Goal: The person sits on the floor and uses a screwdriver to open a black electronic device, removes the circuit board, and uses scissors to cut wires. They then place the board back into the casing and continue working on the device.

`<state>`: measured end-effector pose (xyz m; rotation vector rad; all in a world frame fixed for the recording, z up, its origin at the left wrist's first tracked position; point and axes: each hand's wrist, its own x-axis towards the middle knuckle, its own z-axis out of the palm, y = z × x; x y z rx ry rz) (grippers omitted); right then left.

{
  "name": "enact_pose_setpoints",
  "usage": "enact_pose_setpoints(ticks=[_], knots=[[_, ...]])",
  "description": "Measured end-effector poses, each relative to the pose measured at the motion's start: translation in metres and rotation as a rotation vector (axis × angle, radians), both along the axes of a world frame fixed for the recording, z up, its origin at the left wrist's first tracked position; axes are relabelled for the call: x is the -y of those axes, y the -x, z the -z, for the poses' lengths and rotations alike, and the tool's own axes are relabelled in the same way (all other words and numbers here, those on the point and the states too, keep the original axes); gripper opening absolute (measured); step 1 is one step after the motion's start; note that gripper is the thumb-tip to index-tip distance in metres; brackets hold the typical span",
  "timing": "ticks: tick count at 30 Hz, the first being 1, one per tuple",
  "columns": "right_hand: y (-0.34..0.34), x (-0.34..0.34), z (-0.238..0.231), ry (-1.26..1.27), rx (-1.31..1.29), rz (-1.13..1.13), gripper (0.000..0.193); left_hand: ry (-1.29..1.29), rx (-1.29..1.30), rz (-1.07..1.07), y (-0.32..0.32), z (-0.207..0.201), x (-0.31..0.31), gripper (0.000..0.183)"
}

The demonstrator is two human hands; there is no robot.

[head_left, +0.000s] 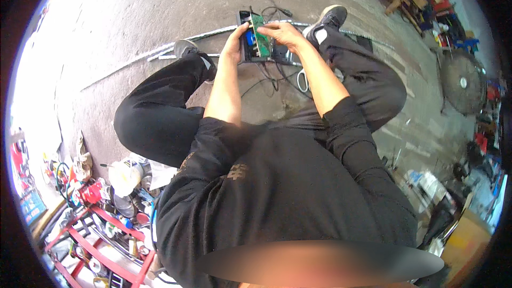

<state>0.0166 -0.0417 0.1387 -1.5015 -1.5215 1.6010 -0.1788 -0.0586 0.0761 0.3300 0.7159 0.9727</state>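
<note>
Between my shoes, a green circuit board [261, 40] stands on edge at a black plastic housing [244, 18]. A blue component [250, 38] shows on the board's left side. My left hand [233, 44] grips the housing's left side, its thumb reaching toward the board. From the right, my right hand [285, 35] pinches the board, thumb and fingers at its upper part. Black cables [273, 81] trail below the housing. A white-handled tool, seemingly scissors [302, 80], lies near my right forearm.
Long metal rods [144, 54] run across the concrete floor behind the housing. A black cord with a plug [282, 12] lies beyond. A round fan [463, 81] stands at far right. A red metal frame [101, 240] and clutter fill the lower left.
</note>
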Motion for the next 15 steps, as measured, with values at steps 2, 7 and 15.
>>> enact_pose_setpoints(ticks=[2,7,15], knots=[[-0.005,-0.020,0.001,0.024,-0.085,0.165,0.061,-0.021,0.000,-0.001,0.002,-0.002,0.002,0.044],[0.000,-0.070,0.032,0.269,-0.445,0.139,0.051,0.022,-0.001,-0.066,0.001,0.019,-0.001,0.053],[0.010,-0.096,0.062,0.413,-0.754,0.291,0.035,-0.017,-0.003,-0.065,-0.015,0.003,-0.017,0.055]])
